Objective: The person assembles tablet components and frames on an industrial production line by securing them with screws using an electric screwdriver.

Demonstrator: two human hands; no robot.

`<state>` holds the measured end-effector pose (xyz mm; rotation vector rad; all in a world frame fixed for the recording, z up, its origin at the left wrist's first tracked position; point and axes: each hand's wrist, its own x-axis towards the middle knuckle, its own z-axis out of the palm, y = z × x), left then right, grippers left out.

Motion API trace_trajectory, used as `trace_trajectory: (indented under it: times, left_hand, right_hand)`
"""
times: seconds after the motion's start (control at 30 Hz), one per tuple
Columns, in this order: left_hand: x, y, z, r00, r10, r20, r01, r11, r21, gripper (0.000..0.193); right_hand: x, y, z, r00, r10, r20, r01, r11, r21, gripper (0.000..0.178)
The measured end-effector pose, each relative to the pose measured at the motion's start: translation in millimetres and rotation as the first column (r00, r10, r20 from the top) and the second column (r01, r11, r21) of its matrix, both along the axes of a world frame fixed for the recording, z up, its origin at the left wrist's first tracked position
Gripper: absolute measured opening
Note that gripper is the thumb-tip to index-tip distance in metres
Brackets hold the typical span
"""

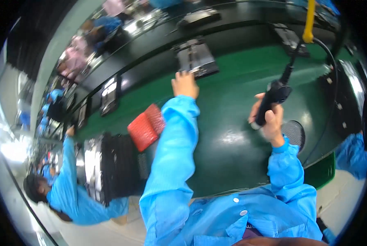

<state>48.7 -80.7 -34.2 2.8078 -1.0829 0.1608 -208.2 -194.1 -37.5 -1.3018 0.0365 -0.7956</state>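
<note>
My left hand (185, 85) reaches forward over the green bench. Its fingers are apart, with the tips at the near edge of a flat silver-and-black metal unit (196, 57); whether they press on it is unclear. In my right hand (273, 125) is a black corded electric screwdriver (271, 98), held tilted with its short pale tip pointing down toward me. Its cable rises from the upper end toward a yellow hanger (308, 24). A red bubble-wrap pouch (143, 130) lies to the left of my left forearm.
A stack of black-and-silver units (113, 166) stands at the left, with a co-worker's blue sleeve (68, 164) beyond it. More units (109, 94) line the far strip. By my right wrist is a round black ribbed pad (294, 134). A green bin (321, 172) sits below the bench edge.
</note>
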Motion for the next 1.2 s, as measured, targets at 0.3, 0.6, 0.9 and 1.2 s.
trace_trajectory:
  times: [0.3,0.6,0.9,1.2]
  left_hand:
    - [-204,203,63,0.882,0.109,0.458,0.196,0.799,-0.569,0.02]
    - [-236,447,15,0.738,0.4,-0.544,-0.225,-0.613,-0.757,0.047]
    - [-228,379,0,0.664,-0.4,-0.631,-0.717,-0.579,-0.388,0.064]
    - [-211,413,-6,0.594,-0.183,-0.783,-0.728,-0.536,-0.427,0.069]
  right_hand:
    - [-29,-2,29,0.92,-0.316,-0.233,0.207,0.894,-0.398,0.068]
    - [82,179,77,0.935,0.329,-0.132,-0.344,0.931,-0.122,0.043]
    - [335,299,28,0.384,0.62,-0.685,-0.721,0.664,0.197,0.077]
    - [313,297,53,-0.02,0.826,-0.564,-0.912,0.216,0.349,0.065]
